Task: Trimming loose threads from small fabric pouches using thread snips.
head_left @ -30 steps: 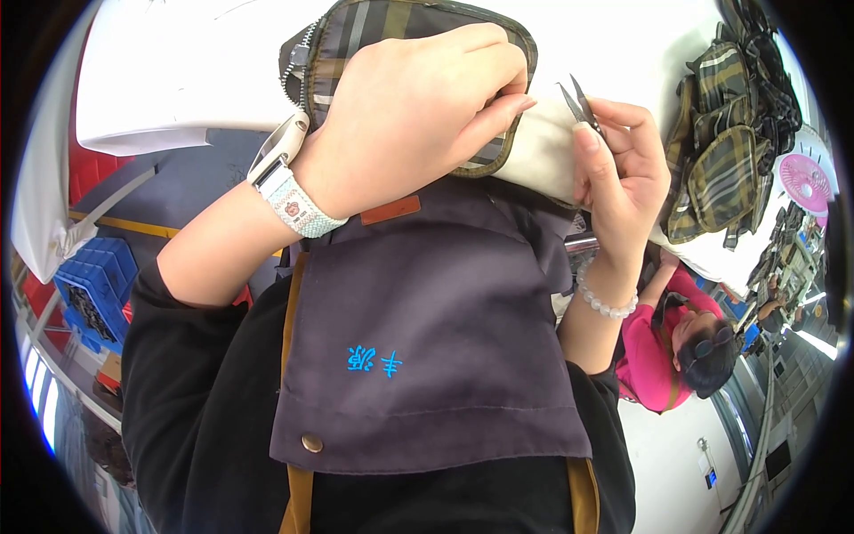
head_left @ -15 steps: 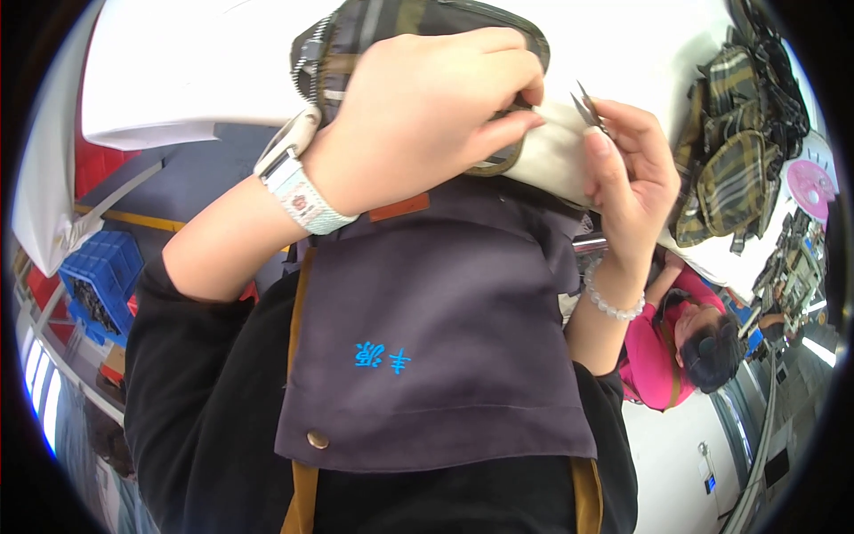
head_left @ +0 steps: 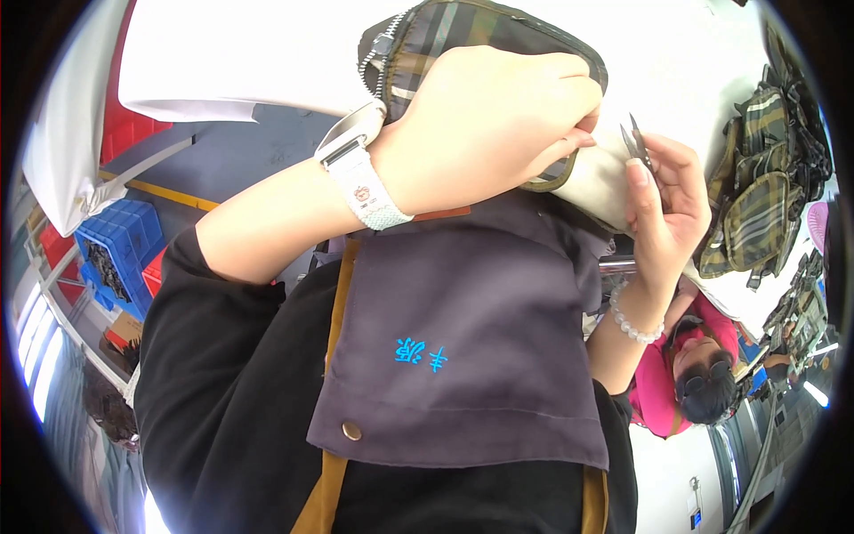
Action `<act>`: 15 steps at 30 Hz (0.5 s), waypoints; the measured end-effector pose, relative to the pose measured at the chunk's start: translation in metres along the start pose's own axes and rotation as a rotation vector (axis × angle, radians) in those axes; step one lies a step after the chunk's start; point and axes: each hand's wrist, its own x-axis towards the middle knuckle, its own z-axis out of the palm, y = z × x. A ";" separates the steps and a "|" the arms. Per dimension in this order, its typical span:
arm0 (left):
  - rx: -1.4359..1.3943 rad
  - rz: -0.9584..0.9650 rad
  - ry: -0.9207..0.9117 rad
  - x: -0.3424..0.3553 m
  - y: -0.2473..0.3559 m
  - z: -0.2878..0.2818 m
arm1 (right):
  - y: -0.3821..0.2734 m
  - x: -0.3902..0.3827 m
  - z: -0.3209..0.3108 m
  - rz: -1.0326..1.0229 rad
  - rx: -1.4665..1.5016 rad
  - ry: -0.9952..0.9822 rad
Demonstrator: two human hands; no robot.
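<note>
A plaid fabric bag (head_left: pixel 463 27) with a zipper along its left side lies on the white table. My left hand (head_left: pixel 489 116), wearing a watch, covers much of it, fingers curled at the bag's right edge; what lies under the fingertips is partly hidden. Just to the right, my right hand (head_left: pixel 667 196) holds small dark thread snips (head_left: pixel 639 147) between thumb and fingers, blades pointing up. A dark grey-purple apron (head_left: pixel 463 303) with blue lettering hangs below my hands.
Plaid bags (head_left: pixel 756 205) are piled on the table (head_left: pixel 222 62) at the right. A person in pink (head_left: pixel 663 392) is at lower right, near a pink fan (head_left: pixel 817 222). Blue crates (head_left: pixel 124 249) and red crates (head_left: pixel 133 129) stand at left. A metal bar (head_left: pixel 618 265) shows beneath the table edge.
The view has shifted, so bag, hands and surroundings appear farther right. My left hand still stays curled at the bag's edge; the snips remain upright in my right hand, beside it.
</note>
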 end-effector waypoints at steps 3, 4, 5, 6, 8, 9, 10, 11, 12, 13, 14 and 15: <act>-0.003 -0.013 -0.026 0.000 0.000 -0.001 | -0.002 0.000 0.001 0.004 -0.004 -0.006; 0.004 -0.023 -0.035 0.001 -0.001 -0.001 | -0.002 0.000 0.002 -0.006 -0.013 -0.009; 0.014 -0.037 -0.045 0.001 0.000 -0.003 | -0.003 0.001 0.004 0.009 -0.016 0.002; 0.011 -0.033 -0.046 0.001 0.002 -0.004 | -0.004 0.001 0.003 0.009 -0.018 0.006; 0.016 -0.046 -0.089 0.003 0.004 -0.009 | -0.003 0.001 0.002 0.016 0.003 -0.015; 0.019 -0.045 -0.091 0.003 0.003 -0.008 | -0.004 0.001 0.002 0.015 0.007 -0.013; -0.004 -0.039 -0.082 0.004 0.003 -0.007 | -0.006 0.001 0.001 0.015 -0.016 -0.004; -0.023 -0.032 -0.074 0.004 0.002 -0.006 | -0.006 0.001 0.002 0.013 -0.036 0.006; -0.016 -0.028 -0.076 0.004 0.003 -0.006 | -0.006 0.000 0.002 0.008 -0.029 0.009; -0.031 -0.048 -0.064 0.004 0.004 -0.007 | -0.006 0.000 0.002 0.006 -0.022 -0.004; -0.056 -0.062 -0.051 0.006 0.006 -0.004 | -0.006 0.000 -0.001 0.005 -0.025 -0.010; -0.058 -0.086 -0.081 0.007 0.007 -0.006 | -0.007 0.000 0.000 0.003 -0.012 0.005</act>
